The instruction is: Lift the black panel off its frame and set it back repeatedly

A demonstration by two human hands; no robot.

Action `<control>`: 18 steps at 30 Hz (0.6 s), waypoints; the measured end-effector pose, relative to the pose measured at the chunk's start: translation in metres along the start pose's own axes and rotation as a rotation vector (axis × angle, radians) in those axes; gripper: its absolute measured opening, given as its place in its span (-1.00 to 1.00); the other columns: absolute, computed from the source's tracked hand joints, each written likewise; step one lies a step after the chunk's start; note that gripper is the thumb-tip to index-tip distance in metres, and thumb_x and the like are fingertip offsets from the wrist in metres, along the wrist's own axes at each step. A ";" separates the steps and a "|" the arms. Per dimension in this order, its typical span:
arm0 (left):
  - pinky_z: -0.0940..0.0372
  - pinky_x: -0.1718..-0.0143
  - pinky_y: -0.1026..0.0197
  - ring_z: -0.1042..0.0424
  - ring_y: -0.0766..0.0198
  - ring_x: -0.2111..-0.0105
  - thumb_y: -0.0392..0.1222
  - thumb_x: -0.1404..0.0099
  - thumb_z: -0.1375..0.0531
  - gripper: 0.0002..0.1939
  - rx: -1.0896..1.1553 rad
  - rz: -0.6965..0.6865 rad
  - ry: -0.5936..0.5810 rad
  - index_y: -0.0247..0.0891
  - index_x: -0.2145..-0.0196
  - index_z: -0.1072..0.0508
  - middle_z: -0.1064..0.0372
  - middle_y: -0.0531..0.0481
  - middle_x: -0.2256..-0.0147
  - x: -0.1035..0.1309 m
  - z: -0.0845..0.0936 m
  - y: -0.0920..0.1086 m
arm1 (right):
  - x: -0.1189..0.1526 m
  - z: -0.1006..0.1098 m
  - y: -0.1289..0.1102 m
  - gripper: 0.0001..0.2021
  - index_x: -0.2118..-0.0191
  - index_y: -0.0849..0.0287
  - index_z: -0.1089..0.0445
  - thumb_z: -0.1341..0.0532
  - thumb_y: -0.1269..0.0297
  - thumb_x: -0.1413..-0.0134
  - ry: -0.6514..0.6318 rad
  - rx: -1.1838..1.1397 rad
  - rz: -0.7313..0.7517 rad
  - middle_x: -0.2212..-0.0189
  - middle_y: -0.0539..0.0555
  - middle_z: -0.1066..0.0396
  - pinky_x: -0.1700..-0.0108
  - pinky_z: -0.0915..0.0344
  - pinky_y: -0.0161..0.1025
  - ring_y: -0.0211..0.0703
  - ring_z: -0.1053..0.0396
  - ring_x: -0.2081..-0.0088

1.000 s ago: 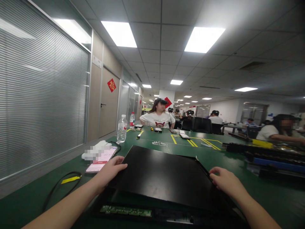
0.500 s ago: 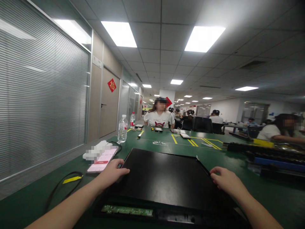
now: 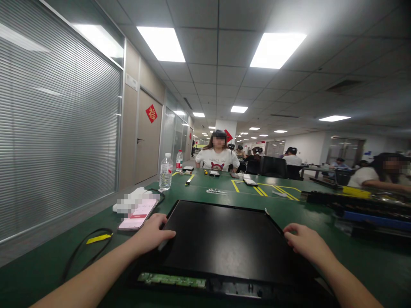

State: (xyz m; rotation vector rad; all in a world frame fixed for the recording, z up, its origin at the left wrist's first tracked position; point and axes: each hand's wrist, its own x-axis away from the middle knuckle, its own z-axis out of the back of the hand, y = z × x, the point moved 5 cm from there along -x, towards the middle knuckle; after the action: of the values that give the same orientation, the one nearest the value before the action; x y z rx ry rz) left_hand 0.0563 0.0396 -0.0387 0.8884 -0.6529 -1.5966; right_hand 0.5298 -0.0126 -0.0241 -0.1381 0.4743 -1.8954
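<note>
A flat black display panel (image 3: 218, 241) lies on the green table in front of me. Along its near side a strip of green circuit board (image 3: 171, 280) is exposed, with a dark frame part (image 3: 236, 288) beside it. My left hand (image 3: 154, 233) is closed on the panel's left edge, its thumb over the top and its fingers partly hidden at the side. At the right edge, my right hand (image 3: 303, 241) has curled fingers pinching the rim; its fingertips are partly hidden.
Left of the panel are a phone (image 3: 138, 216), a black cable (image 3: 85, 246) with a yellow tag and a water bottle (image 3: 165, 173). Long dark parts (image 3: 353, 209) are stacked at the right. Metal bits (image 3: 216, 191) lie beyond the panel. Opposite sits a person (image 3: 216, 158).
</note>
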 end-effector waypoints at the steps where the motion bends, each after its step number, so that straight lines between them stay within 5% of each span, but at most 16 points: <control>1: -0.12 0.14 0.18 -0.26 0.03 0.16 -0.06 0.21 -0.29 -0.74 -0.048 -0.031 0.009 -0.24 0.56 -0.38 -0.34 -0.09 0.28 0.000 0.000 0.001 | 0.000 0.000 0.000 -0.71 0.29 0.11 -0.41 -0.02 0.19 0.08 0.001 -0.001 0.004 0.42 0.12 -0.47 0.40 -0.27 -0.25 -0.10 -0.43 0.43; 18: -0.17 0.15 0.17 -0.29 0.09 0.18 0.01 0.07 -0.19 -0.69 -0.284 -0.097 -0.012 -0.29 0.45 -0.36 -0.32 -0.12 0.23 -0.003 -0.002 0.000 | -0.001 -0.001 0.000 -0.73 0.32 0.09 -0.43 -0.03 0.20 0.09 0.016 -0.015 0.011 0.44 0.11 -0.47 0.43 -0.28 -0.28 -0.12 -0.43 0.46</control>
State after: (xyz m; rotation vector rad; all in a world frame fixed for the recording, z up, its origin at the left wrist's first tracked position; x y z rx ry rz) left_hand 0.0580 0.0426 -0.0389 0.7089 -0.3830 -1.7313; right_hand 0.5298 -0.0111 -0.0249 -0.1299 0.4989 -1.8839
